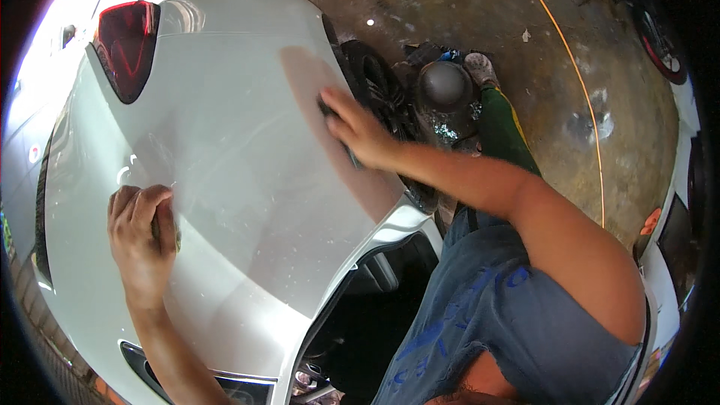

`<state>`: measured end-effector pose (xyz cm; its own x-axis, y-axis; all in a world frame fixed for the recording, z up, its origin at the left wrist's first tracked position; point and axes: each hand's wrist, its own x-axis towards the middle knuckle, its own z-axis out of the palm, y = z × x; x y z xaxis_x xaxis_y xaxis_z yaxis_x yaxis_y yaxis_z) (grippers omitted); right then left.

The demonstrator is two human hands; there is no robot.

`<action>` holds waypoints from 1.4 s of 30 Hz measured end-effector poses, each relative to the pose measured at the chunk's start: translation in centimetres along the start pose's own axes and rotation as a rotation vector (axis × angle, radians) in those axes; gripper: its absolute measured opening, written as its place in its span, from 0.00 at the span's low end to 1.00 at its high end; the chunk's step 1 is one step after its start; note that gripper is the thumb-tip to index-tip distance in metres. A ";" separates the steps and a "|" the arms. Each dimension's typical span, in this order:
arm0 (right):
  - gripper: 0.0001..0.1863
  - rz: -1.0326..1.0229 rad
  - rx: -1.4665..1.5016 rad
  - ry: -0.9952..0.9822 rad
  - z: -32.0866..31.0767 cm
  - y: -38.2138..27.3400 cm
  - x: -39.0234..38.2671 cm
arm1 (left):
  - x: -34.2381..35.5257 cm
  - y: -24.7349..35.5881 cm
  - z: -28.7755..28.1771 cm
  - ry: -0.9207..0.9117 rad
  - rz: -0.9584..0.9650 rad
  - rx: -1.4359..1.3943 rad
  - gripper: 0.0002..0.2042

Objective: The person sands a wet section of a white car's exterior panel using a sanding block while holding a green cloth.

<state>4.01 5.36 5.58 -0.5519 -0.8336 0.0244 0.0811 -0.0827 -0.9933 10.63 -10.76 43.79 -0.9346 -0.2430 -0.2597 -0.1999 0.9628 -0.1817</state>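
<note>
Right hand (358,129) was pressed flat, fingers closed over a dark sanding pad (335,121), against the white car panel (225,150), near the panel's edge beside the wheel arch. Only slivers of the pad were seen, at the fingertips and below the heel of the hand, so its shape could not be made out. Left hand (141,234) was curled shut on the same panel, lower and well apart from the right; a small greenish object (177,237) was gripped inside it, nearly all of it hidden by the fingers, and its kind could not be told. A dull pinkish patch (330,142) on the panel was partly covered by the right hand and forearm. The red tail light (126,45) was bent by the lens near the rim. A dark tyre (379,90) was largely hidden behind the panel edge. A round grey object (444,86) on the concrete floor (480,7) could not be identified. The panel's lower end was cut off by the picture's rim.
</note>
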 end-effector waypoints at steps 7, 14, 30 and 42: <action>0.29 0.030 0.017 0.046 -0.1 1.4 6.6 | 0.7 0.6 0.4 0.044 0.015 0.029 0.09; 0.30 -0.134 -0.060 -0.042 1.1 -0.7 -2.8 | 0.3 0.3 0.2 0.031 0.009 0.014 0.10; 0.29 -0.079 -0.049 -0.021 0.3 -1.2 4.1 | 0.8 0.5 0.2 0.064 0.037 0.039 0.11; 0.30 -0.223 -0.062 -0.072 1.3 -2.5 -4.7 | 0.0 0.0 0.4 0.048 0.011 0.035 0.11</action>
<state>7.44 8.79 8.11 -0.4898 -0.8353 0.2497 -0.0884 -0.2373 -0.9674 10.71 -10.80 43.41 -0.9498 -0.2258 -0.2165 -0.1800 0.9605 -0.2122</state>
